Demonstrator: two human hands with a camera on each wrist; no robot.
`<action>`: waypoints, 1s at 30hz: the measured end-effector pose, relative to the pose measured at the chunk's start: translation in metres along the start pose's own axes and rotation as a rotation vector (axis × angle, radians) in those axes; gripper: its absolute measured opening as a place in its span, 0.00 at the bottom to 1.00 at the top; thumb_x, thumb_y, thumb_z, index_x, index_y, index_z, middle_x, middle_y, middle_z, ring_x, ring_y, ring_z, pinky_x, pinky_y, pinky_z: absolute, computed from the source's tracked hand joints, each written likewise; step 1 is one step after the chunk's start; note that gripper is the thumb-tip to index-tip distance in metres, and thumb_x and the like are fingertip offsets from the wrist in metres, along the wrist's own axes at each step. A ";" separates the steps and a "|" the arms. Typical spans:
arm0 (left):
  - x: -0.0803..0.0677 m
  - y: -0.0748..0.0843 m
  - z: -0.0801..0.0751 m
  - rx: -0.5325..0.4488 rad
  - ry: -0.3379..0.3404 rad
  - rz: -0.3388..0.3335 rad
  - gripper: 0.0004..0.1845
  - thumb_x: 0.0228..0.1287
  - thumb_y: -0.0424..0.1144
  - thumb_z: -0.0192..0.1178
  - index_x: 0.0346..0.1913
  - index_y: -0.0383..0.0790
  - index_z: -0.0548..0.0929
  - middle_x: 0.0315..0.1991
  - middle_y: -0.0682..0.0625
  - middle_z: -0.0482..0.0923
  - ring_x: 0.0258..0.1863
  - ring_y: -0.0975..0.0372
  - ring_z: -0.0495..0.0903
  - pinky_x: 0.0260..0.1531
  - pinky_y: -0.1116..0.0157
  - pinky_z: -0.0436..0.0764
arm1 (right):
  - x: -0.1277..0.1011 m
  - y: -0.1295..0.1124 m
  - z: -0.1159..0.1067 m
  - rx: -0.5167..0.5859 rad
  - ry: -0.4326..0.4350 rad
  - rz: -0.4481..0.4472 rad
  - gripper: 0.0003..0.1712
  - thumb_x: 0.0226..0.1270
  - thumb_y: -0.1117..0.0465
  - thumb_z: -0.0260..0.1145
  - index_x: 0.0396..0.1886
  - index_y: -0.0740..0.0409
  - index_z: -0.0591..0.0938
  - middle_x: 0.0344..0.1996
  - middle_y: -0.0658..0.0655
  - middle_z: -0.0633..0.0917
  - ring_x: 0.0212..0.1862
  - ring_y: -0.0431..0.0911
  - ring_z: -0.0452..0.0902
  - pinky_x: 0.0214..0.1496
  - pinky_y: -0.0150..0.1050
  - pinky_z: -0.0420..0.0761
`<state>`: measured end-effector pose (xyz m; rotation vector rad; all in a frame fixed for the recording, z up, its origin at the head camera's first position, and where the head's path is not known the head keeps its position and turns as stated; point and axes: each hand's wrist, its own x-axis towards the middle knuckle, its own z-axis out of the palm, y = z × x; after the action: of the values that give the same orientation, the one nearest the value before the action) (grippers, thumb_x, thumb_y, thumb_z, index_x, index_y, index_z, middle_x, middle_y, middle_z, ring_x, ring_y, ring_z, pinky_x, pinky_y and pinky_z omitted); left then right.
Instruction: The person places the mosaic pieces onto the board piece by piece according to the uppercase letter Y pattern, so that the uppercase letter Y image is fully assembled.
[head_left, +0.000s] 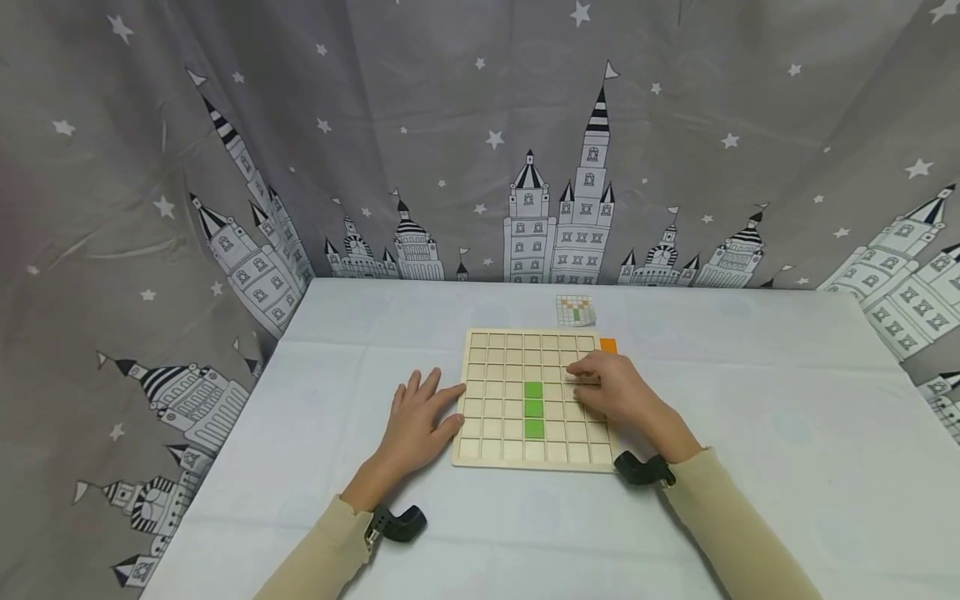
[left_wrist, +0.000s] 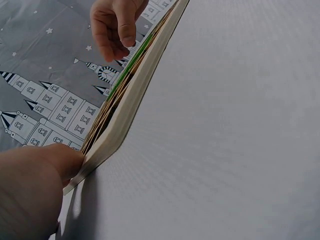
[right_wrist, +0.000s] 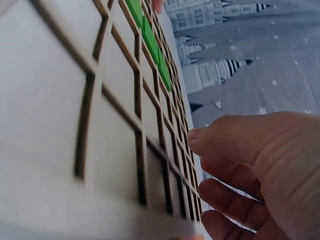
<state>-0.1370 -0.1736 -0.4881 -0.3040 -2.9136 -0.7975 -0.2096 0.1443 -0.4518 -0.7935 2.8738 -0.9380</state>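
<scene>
Pale wooden grid board [head_left: 534, 400]: three green square tiles [head_left: 533, 409] seated, other cells bare; left hand [head_left: 416, 421] flat, steadying its edge; right hand [head_left: 609, 387] fingers curled on board, hold indiscernible; orange tile [head_left: 608, 345] outside.

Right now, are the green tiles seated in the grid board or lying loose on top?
Seated. Three green tiles fill consecutive cells in one column of the grid board, within the dividers, in the head view.

Your left hand [left_wrist: 30, 192] fills the lower left of the frame, its thumb pressed against the near edge of the wooden board [left_wrist: 127, 102]. The board runs diagonally to the top centre, where your right hand [left_wrist: 114, 27] hovers with curled fingers above a thin green strip [left_wrist: 131, 67].
</scene>
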 end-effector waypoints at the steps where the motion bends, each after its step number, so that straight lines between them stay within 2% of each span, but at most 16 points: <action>1: 0.000 0.000 0.000 0.002 0.000 0.000 0.24 0.65 0.48 0.59 0.63 0.48 0.78 0.73 0.35 0.59 0.74 0.35 0.48 0.68 0.33 0.47 | -0.001 0.002 -0.001 -0.002 0.004 0.008 0.18 0.54 0.69 0.68 0.48 0.62 0.86 0.41 0.57 0.87 0.42 0.48 0.81 0.44 0.42 0.82; 6: 0.000 0.000 0.000 0.001 0.001 0.008 0.24 0.65 0.48 0.59 0.63 0.48 0.78 0.73 0.34 0.59 0.74 0.35 0.49 0.68 0.33 0.47 | -0.007 0.012 -0.007 -0.019 0.023 0.032 0.18 0.53 0.69 0.69 0.47 0.63 0.86 0.35 0.56 0.85 0.32 0.45 0.73 0.34 0.35 0.74; 11: 0.000 -0.001 0.000 -0.001 0.002 0.007 0.24 0.65 0.48 0.59 0.63 0.48 0.78 0.73 0.34 0.59 0.74 0.35 0.49 0.68 0.33 0.47 | -0.013 0.022 -0.012 -0.055 0.047 0.039 0.17 0.52 0.69 0.70 0.45 0.63 0.86 0.36 0.56 0.85 0.35 0.46 0.74 0.38 0.38 0.75; 17: 0.000 -0.001 0.001 -0.007 0.005 0.006 0.24 0.65 0.48 0.59 0.63 0.48 0.78 0.73 0.34 0.59 0.74 0.35 0.49 0.68 0.33 0.47 | -0.018 0.029 -0.017 -0.076 0.045 0.068 0.17 0.53 0.69 0.71 0.45 0.64 0.87 0.34 0.57 0.85 0.34 0.47 0.75 0.37 0.39 0.76; 23: 0.001 -0.001 0.001 -0.012 0.006 0.010 0.23 0.65 0.47 0.59 0.63 0.48 0.78 0.73 0.34 0.59 0.74 0.35 0.49 0.68 0.33 0.47 | -0.023 0.034 -0.020 -0.083 0.048 0.087 0.17 0.54 0.69 0.71 0.45 0.65 0.86 0.37 0.58 0.86 0.38 0.49 0.79 0.43 0.45 0.81; 30: 0.001 -0.001 0.001 -0.006 0.004 0.012 0.23 0.65 0.47 0.59 0.63 0.48 0.78 0.73 0.34 0.59 0.74 0.35 0.49 0.68 0.33 0.47 | -0.027 0.040 -0.021 -0.078 0.065 0.066 0.17 0.53 0.69 0.71 0.45 0.66 0.86 0.37 0.59 0.87 0.38 0.49 0.80 0.43 0.47 0.81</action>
<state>-0.1380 -0.1742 -0.4892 -0.3192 -2.9032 -0.8050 -0.2082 0.1961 -0.4600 -0.6808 2.9884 -0.8663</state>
